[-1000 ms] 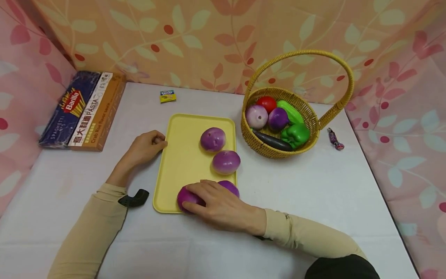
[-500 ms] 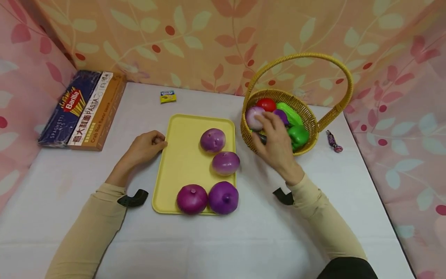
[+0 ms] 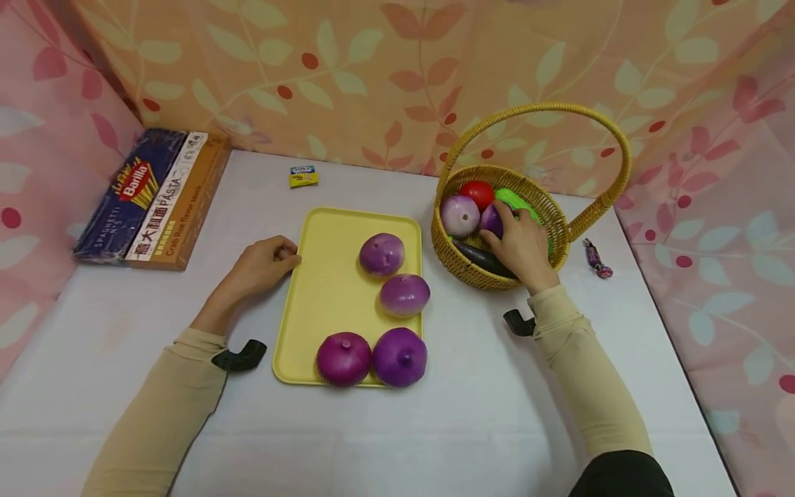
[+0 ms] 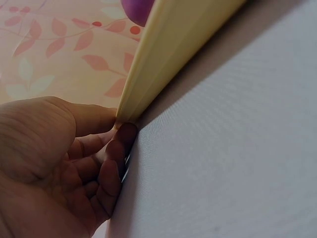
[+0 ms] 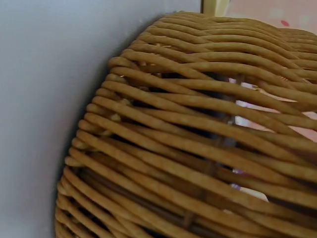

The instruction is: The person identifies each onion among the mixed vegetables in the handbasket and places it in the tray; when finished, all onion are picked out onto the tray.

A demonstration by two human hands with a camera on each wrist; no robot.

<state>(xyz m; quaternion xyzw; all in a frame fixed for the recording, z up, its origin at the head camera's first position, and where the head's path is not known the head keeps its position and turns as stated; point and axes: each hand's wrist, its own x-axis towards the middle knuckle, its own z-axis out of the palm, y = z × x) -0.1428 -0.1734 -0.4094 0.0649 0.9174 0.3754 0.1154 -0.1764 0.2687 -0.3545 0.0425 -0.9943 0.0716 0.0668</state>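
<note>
My left hand [image 3: 263, 266] pinches the left edge of a yellow tray [image 3: 329, 290]; in the left wrist view the thumb is on the rim and fingertips are under it. Several purple onions lie on the tray: two paler ones [image 3: 381, 255] at the right, a magenta one [image 3: 344, 359] and a deep purple one [image 3: 399, 357] along the near edge. Inside the wicker basket [image 3: 456, 266], my right hand [image 3: 522, 241] grips a small deep purple onion [image 3: 490, 221], partly hidden by the fingers. The right wrist view shows only the basket's woven wall [image 5: 163, 114].
Also in the basket are a pale purple round vegetable [image 3: 460, 216], a tomato [image 3: 477, 195], a dark eggplant [image 3: 484, 258] and green vegetables [image 3: 517, 200]. Its tall handle [image 3: 540, 107] arches above. Pasta boxes [image 3: 152, 200], a small yellow packet [image 3: 303, 176] and a wrapped candy [image 3: 597, 259] lie around.
My right hand has left the magenta onion on the tray, moved up and right into the basket, and taken hold of the small purple onion. The left hand stays at the tray edge.
</note>
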